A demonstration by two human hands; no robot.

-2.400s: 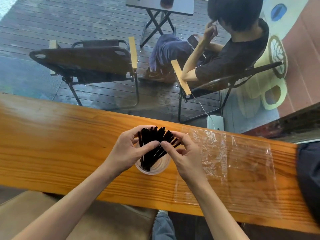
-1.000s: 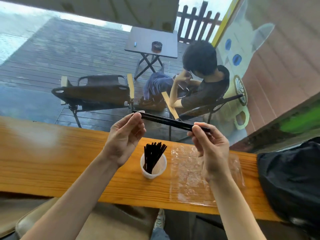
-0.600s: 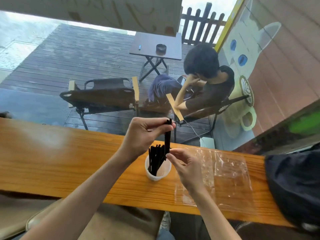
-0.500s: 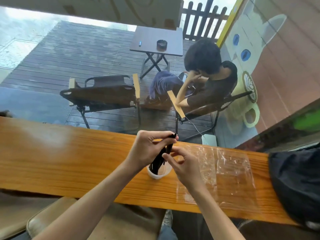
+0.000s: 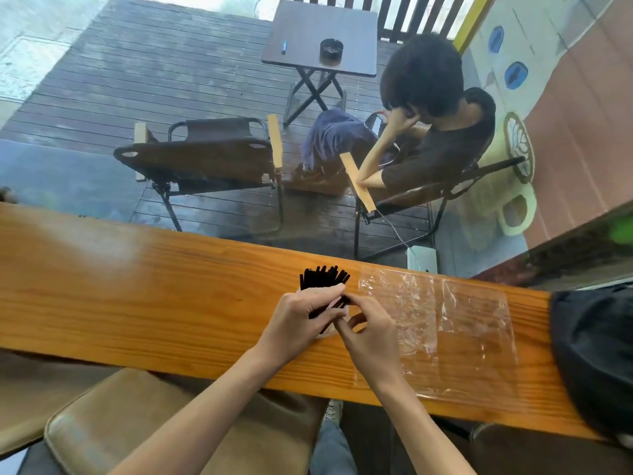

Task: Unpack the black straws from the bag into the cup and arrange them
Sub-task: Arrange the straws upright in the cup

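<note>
Two bare hands meet over a small white cup (image 5: 326,332) on the long orange-brown wooden counter (image 5: 154,296): the left hand (image 5: 301,318) curls its grip round the bundle of thin black straws (image 5: 323,279) standing in that cup, and the right hand (image 5: 371,332) pinches the bundle's side at 3 o'clock. Straw tips fan out toward 12 o'clock above the fingers. Just beside the cup at 3 o'clock the crinkled clear plastic bag (image 5: 445,323) lies flat, with a black fabric bundle (image 5: 596,354) farther out.
</note>
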